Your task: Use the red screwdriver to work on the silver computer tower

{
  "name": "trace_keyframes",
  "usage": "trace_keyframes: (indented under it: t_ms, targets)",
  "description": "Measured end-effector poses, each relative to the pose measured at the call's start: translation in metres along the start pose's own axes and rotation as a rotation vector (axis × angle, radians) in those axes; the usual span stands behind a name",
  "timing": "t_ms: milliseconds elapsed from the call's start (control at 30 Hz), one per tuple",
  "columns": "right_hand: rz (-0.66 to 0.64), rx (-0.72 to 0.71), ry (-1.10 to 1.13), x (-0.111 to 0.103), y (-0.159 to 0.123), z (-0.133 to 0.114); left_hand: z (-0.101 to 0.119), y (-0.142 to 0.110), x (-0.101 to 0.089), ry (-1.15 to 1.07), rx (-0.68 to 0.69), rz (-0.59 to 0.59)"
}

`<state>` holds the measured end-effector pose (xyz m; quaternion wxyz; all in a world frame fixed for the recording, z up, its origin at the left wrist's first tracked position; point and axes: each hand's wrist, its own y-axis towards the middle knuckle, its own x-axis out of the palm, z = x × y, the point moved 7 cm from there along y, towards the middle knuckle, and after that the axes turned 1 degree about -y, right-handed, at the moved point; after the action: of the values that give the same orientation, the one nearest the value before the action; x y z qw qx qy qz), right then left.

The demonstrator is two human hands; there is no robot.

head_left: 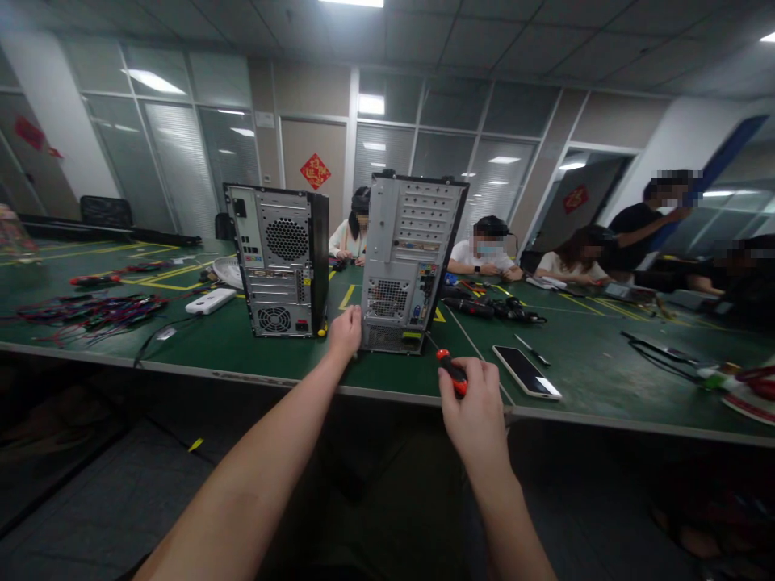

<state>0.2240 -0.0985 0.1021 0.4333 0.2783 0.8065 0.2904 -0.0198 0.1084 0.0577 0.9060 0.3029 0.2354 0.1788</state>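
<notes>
Two desktop computer towers stand upright with their back panels toward me. My left hand [345, 334] is closed against the lower left edge of the right computer tower [392, 234]; some of its fingers are hidden along the side. A screwdriver [453, 373] with a red and black handle is gripped in my right hand [475, 403]. Its thin shaft points up and left to the lower right corner of that tower; whether the tip touches a screw is too small to tell. The left computer tower [278, 278] stands beside it, untouched.
On the green table [599, 355] lie a phone [526, 373], a pen [533, 350] and black cables [496, 308] to the right. A white power strip [210, 301] and a tangle of wires [90, 315] lie left. Several people sit across the table; one person stands.
</notes>
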Motion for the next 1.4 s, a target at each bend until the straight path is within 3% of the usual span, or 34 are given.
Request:
trace_keyframes:
  t_ms: [233, 467, 733, 1033, 1400]
  targets:
    - [-0.097, 0.064, -0.064, 0.004, 0.0, 0.005, -0.004, 0.001, 0.003, -0.042, -0.01, -0.037]
    - [-0.182, 0.23, -0.252, 0.006, -0.002, 0.006, -0.005, 0.001, 0.005, -0.056, -0.002, -0.067]
    - [-0.148, -0.013, -0.3, 0.005, -0.005, -0.003, 0.0, 0.0, 0.004, -0.077, 0.003, -0.084]
    - [-0.244, 0.223, -0.35, 0.004, -0.002, 0.002, 0.0, 0.0, 0.003, -0.093, -0.008, -0.081]
    - [-0.231, 0.013, -0.407, 0.008, -0.005, -0.007, -0.004, 0.001, 0.006, -0.119, 0.019, -0.092]
